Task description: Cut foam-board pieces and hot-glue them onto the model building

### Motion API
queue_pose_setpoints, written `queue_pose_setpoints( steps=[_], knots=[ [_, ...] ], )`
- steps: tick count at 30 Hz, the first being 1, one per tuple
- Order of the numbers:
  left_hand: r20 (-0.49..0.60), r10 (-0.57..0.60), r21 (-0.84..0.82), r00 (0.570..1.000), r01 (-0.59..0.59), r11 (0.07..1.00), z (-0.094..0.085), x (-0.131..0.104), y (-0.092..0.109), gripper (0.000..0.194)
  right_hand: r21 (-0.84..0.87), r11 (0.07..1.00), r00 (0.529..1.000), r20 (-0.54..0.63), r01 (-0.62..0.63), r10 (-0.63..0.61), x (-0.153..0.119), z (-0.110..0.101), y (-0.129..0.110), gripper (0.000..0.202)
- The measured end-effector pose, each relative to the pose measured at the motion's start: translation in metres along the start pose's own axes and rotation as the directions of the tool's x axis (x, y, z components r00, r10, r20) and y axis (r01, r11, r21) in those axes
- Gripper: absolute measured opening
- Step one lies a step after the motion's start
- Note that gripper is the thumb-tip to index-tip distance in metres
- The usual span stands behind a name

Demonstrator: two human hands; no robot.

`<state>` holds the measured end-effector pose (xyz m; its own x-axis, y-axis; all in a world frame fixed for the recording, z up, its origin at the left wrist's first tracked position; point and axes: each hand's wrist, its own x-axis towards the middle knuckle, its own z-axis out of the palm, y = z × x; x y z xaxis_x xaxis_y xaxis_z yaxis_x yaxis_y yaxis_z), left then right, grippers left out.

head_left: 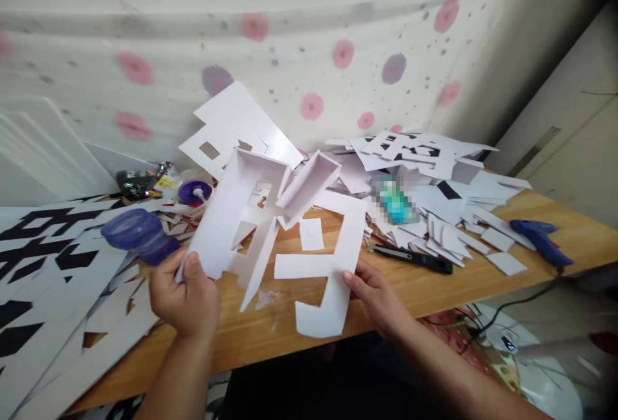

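Note:
My left hand (pixel 186 294) grips the lower left edge of a white foam-board letter shell (pixel 217 214), a hollow shape with raised side walls, tilted above the table. Between the thumb and fingers of my right hand (pixel 374 291) is a flat white cutout (pixel 340 252) with several arms, held by its right edge. The two pieces are close together but look apart at the bottom. A small white square (pixel 311 234) shows between them. My right fingers are partly hidden behind the cutout.
On the wooden table (pixel 241 343), a black utility knife (pixel 410 257) and a blue glue gun (pixel 541 239) lie to the right. White scraps (pixel 449 239) pile behind them. A purple plastic cup (pixel 140 233) and printed sheets (pixel 53 278) are at left.

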<state>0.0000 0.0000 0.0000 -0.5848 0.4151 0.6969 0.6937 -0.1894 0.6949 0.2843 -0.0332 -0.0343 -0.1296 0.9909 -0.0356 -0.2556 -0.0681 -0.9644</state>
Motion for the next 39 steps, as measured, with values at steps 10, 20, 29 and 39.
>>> queue_pose_setpoints(
  steps=[10, 20, 29, 39],
  knots=[
    [0.395, -0.054, -0.543, 0.917, 0.280, 0.791, 0.008, -0.008, -0.005, 0.027, 0.074, 0.972, 0.966, -0.148, 0.225, -0.212, 0.064, -0.013, -0.028, 0.033],
    [0.639, -0.074, -0.575, 0.765, 0.540, 0.615, 0.029, 0.049, -0.017, 0.065, 0.016, 0.947, 0.944, -0.089, 0.321, -0.318, 0.106, -0.011, -0.055, 0.031],
    [0.721, -0.244, -0.430, 0.649, 0.695, 0.577, 0.029, 0.045, -0.022, 0.080, -0.158, 0.929, 0.928, -0.113, 0.335, -0.354, 0.110, -0.012, -0.056, 0.046],
    [0.671, -0.308, -0.272, 0.674, 0.611, 0.744, 0.035, 0.044, -0.037, 0.060, -0.875, 0.219, 0.699, 0.170, 0.431, -0.695, 0.136, -0.017, -0.098, 0.033]
  ],
)
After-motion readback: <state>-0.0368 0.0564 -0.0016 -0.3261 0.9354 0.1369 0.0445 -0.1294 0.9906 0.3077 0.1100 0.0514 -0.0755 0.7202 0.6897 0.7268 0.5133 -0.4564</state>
